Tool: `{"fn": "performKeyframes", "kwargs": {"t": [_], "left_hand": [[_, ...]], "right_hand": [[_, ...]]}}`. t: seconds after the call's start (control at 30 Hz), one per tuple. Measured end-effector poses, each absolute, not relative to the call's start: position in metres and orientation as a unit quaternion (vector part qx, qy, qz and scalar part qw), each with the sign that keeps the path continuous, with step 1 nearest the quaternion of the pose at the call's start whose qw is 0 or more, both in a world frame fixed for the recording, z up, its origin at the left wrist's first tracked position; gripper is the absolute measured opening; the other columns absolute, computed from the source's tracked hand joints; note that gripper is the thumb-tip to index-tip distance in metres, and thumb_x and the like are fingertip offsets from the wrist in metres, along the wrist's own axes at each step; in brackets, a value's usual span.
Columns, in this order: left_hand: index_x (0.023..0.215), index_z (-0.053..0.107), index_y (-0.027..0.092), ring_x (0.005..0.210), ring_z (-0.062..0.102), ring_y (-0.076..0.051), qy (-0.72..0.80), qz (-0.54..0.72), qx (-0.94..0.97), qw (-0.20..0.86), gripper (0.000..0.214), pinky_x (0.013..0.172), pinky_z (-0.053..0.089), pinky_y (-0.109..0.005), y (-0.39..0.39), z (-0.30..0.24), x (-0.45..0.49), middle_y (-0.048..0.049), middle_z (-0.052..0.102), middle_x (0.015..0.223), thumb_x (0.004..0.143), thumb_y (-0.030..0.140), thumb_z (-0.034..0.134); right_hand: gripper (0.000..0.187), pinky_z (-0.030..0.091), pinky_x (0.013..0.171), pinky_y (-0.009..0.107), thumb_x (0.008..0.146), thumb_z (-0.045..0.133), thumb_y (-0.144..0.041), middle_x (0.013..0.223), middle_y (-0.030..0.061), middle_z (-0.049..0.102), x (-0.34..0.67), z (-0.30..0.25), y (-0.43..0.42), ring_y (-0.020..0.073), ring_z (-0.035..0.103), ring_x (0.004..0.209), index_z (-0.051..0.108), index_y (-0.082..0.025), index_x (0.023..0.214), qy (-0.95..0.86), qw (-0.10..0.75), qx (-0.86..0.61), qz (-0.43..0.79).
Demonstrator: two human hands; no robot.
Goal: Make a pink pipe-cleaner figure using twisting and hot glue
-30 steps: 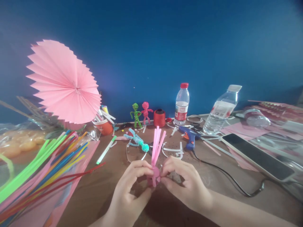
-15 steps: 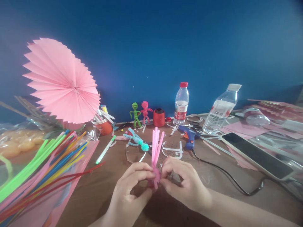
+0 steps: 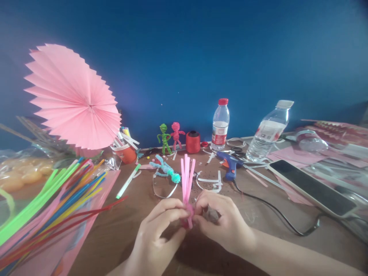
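Note:
A bundle of pink pipe cleaners (image 3: 188,178) stands upright between my hands, its upper ends fanned out and its lower part coiled into a small knot. My left hand (image 3: 159,228) pinches the coiled part from the left, thumb below and fingers above. From the right, my right hand (image 3: 221,222) closes its thumb and fingertips on the same coil; the exact grip is partly hidden. Just beyond lies a light-blue pipe-cleaner figure (image 3: 166,170). Farther back, a green figure (image 3: 164,138) and a pink figure (image 3: 176,136) stand against the wall.
Colourful pipe cleaners (image 3: 54,203) lie at left beneath a pink paper fan (image 3: 77,99). A blue glue gun (image 3: 230,165) trails its cord rightward. Behind are a red spool (image 3: 193,142), an upright bottle (image 3: 220,126) and a tilted bottle (image 3: 268,132). A phone (image 3: 312,188) lies right.
The upper ends of the pink pipe cleaners have shifted slightly left and spread a little more. Both hands keep nearly the same place around the coil.

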State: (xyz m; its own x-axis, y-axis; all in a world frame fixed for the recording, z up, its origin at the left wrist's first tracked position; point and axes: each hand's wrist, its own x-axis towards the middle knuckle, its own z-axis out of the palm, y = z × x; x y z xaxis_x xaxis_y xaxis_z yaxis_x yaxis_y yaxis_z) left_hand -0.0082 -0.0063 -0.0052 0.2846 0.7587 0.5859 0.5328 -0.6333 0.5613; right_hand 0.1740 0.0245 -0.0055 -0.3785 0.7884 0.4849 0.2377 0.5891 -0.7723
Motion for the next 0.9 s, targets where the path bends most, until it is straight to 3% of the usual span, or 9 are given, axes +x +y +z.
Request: {"fn": "performKeyframes", "kwargs": {"t": [0.33, 0.57, 0.9], "left_hand": [[0.092, 0.06, 0.024, 0.088, 0.062, -0.014, 0.407, 0.426, 0.786, 0.188, 0.034, 0.076, 0.054, -0.023, -0.0041, -0.0063, -0.0092, -0.0011, 0.06, 0.096, 0.069, -0.001, 0.06], [0.093, 0.062, 0.024, 0.088, 0.062, -0.017, 0.416, 0.427, 0.772, 0.221, 0.03, 0.075, 0.055, -0.027, -0.0065, -0.0104, -0.0105, -0.0031, 0.059, 0.098, 0.073, 0.002, 0.06], [0.092, 0.062, 0.026, 0.087, 0.063, -0.014, 0.417, 0.418, 0.779, 0.211, 0.032, 0.074, 0.054, -0.023, -0.006, -0.0084, -0.0103, -0.0008, 0.06, 0.097, 0.072, 0.002, 0.061]], "right_hand": [[0.014, 0.042, 0.054, 0.018, 0.069, 0.061, -0.008, 0.065, -0.0029, 0.058, 0.173, -0.0071, 0.0239, 0.0085, 0.054, 0.056, 0.053, -0.019, 0.068, -0.758, 0.463, -0.333, 0.318], [0.008, 0.046, 0.057, 0.02, 0.072, 0.062, -0.012, 0.066, -0.0012, 0.062, 0.1731, -0.0044, 0.0251, 0.0098, 0.057, 0.057, 0.059, -0.019, 0.073, -0.764, 0.46, -0.319, 0.323], [0.012, 0.046, 0.053, 0.02, 0.069, 0.059, -0.006, 0.064, -0.0015, 0.06, 0.1726, -0.0047, 0.0253, 0.0097, 0.056, 0.055, 0.058, -0.018, 0.07, -0.758, 0.461, -0.317, 0.336]]}}
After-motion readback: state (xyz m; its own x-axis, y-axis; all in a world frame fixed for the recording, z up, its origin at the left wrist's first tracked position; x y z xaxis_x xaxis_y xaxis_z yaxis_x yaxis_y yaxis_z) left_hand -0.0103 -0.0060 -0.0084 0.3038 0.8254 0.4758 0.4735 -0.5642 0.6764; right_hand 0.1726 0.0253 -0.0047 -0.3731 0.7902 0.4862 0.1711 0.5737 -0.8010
